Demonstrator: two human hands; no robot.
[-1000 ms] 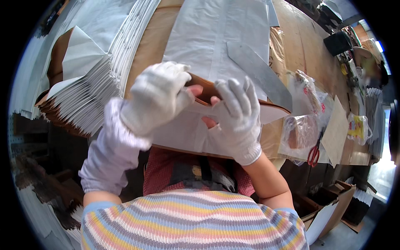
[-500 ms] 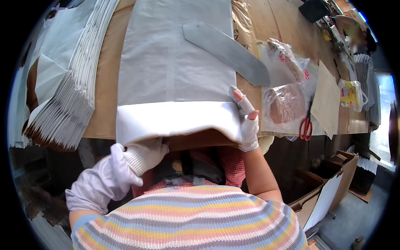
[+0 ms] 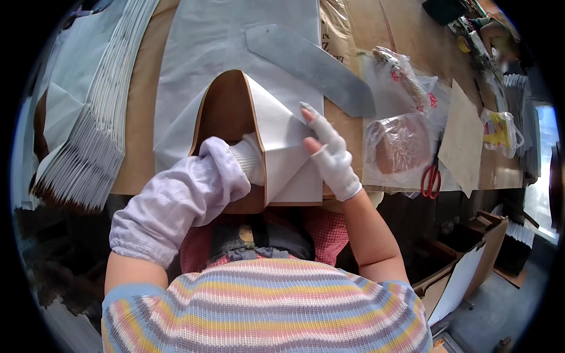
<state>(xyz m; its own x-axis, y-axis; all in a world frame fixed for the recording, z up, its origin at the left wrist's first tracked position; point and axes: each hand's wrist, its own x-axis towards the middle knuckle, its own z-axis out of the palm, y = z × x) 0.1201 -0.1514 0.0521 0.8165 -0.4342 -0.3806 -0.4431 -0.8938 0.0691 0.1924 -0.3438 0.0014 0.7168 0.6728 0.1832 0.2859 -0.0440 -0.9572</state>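
left hand [image 3: 250,162]: gloved in white, lilac sleeve cover up the forearm; pushed inside the open mouth of the paper bag [image 3: 259,138]. Fingers hidden by the bag wall, so can't tell whether the grip is clenched or loose.
right hand [image 3: 331,154]: white glove with open fingertips; lies flat on the outside of the bag, fingers spread and extended, pressing the white panel. Nothing grasped, grip released.
paper bag: white outside, brown inside; mouth opened into an arch around the left hand, its right wall under the right palm. Sits at the near edge of the surface [image 3: 138,117], straight in front of the person.
flat sheet [image 3: 235,41]: white paper lying flat beyond both hands, the bag resting on its near part.
grey strip [image 3: 312,67]: long flat grey piece with rounded end, lying diagonally just beyond the right fingertips, apart from them.
bag stack [image 3: 82,135]: fanned pile of flat white bags, well to the left of the left hand, edges overhanging the surface.
plastic bags [image 3: 400,141]: clear bags with brownish contents, just right of the right hand.
scissors [image 3: 431,176]: red handles, right of the right hand, past the plastic bags, near the surface edge.
brown card [image 3: 462,138]: flat sheet farther right of the scissors.
yellow packet [image 3: 500,132]: in clear wrap, far right.
person: striped top at bottom of view, both forearms coming up from it.
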